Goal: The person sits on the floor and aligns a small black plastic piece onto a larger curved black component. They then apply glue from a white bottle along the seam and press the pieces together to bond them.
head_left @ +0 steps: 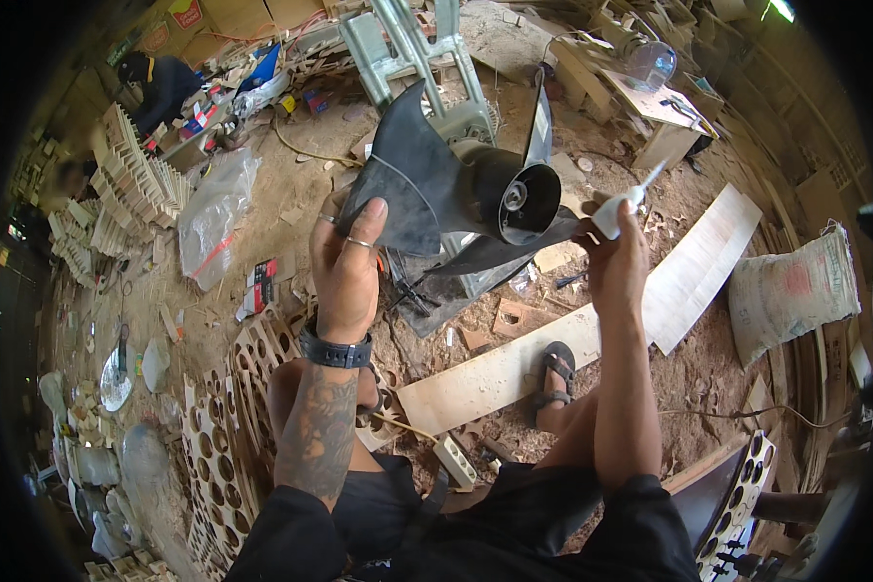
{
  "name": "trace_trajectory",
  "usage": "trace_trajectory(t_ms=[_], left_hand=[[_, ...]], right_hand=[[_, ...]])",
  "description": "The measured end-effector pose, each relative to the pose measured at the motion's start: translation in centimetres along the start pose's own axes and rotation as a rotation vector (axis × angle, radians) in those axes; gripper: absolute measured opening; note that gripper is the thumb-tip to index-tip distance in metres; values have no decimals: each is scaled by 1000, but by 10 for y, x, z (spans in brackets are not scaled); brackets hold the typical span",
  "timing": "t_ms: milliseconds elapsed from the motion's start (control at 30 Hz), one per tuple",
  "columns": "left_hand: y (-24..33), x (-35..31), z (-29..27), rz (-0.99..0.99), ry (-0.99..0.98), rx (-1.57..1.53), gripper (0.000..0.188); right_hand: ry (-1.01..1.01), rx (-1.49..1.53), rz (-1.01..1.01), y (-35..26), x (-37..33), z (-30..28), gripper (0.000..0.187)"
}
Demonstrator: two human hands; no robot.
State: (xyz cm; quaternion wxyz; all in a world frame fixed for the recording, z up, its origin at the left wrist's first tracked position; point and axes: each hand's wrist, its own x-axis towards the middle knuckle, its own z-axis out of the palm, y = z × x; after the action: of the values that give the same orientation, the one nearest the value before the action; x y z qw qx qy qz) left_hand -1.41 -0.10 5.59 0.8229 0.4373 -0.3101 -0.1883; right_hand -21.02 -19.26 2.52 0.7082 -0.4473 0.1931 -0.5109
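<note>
Black fan blade (pixel 404 190), left fingers (pixel 367 223) at edge

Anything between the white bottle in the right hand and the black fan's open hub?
No separate object shows there. One lower blade of the black fan extends below the hub toward the right hand; whether they touch is unclear. The white bottle points its nozzle away.

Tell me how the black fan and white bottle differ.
The fan is large and black; the bottle is small and white. The fan has broad blades around a round hub; the bottle has a thin nozzle. The left hand holds the fan, the right hand the bottle. Both are held up.
</note>
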Motion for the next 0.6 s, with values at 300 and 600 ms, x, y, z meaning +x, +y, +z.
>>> trace_trajectory(t_ms=[300,600], left_hand=[[-10,-2,-14,-30,-39,-62,27],[-16,-11,-27,-271,39,43,37]], right_hand=[[246,-311,33,0,13,-42,42],[-43,-342,3,17,35,-42,47]])
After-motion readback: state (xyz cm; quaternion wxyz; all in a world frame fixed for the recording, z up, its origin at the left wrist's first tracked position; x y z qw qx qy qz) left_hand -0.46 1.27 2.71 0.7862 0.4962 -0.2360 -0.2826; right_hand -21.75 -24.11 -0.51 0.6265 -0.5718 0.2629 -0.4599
